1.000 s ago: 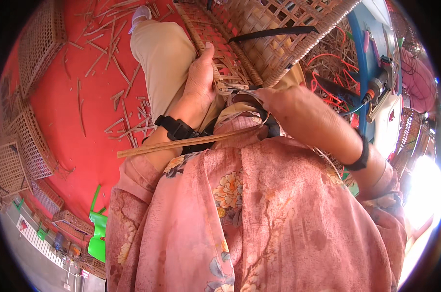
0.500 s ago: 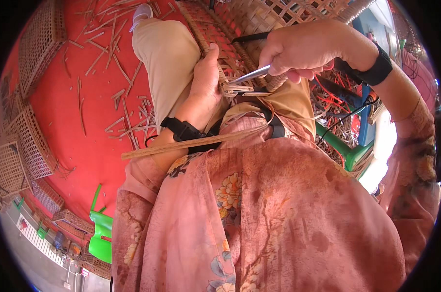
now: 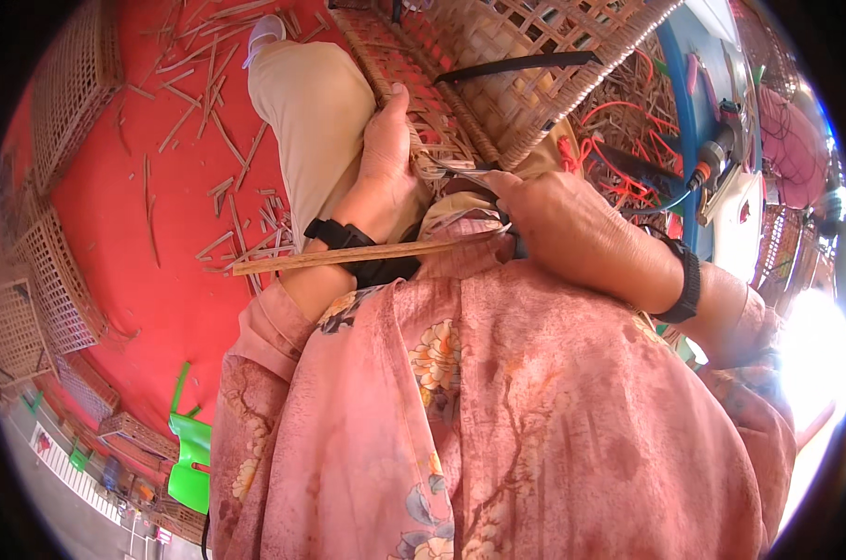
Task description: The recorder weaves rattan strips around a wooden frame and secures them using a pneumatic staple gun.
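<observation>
A woven basket (image 3: 498, 103) with wrapped rims lies tilted across my lap. My left hand (image 3: 390, 149) is closed round its near rim, thumb pointing up along the edge. My right hand (image 3: 558, 215) is closed beside the basket's near corner, its fingertips low and partly hidden. From it a slim silver metal tool (image 3: 462, 172) points left to the weave by my left palm. The tool's handle is covered by the hand, so its exact kind is unclear. A long tan cane strip (image 3: 348, 254) runs from near my right hand leftward across my left forearm.
Cut strips (image 3: 222, 140) litter the red floor (image 3: 115, 243). Woven baskets (image 3: 77, 84) line the left side, and a green plastic chair (image 3: 191, 457) stands lower left. At right are a blue-edged table (image 3: 670, 75), a corded tool (image 3: 714, 159) and red cord (image 3: 619, 173).
My right hand has come down and nearer my body, and the metal tool now lies flatter. More of the basket and its black strap shows. The left hand keeps its hold, shifted slightly left.
</observation>
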`<state>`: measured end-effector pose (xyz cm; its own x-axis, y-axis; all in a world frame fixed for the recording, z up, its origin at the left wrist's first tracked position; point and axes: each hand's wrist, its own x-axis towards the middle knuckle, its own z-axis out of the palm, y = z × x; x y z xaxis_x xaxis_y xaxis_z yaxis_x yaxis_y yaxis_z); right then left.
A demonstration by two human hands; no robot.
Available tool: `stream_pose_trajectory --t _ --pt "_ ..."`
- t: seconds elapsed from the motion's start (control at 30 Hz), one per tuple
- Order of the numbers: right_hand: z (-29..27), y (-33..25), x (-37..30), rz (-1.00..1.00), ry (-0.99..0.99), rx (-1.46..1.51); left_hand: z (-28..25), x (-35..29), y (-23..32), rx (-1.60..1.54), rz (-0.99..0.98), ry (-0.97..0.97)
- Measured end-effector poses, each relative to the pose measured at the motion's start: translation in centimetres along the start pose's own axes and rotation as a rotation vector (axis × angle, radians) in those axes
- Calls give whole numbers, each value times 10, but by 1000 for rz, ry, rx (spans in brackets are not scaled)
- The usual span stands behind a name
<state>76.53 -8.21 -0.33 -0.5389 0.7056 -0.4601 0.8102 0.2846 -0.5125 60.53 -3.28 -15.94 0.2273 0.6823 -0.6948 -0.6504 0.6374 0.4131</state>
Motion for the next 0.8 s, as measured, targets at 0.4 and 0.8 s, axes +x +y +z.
stream_pose_trajectory --t 0.4,0.8 --pt "-4 8 1 19 -62 -68 -1 0 0 17 46 -33" --pt "-69 37 64 226 -562 79 -2 4 0 7 39 21"
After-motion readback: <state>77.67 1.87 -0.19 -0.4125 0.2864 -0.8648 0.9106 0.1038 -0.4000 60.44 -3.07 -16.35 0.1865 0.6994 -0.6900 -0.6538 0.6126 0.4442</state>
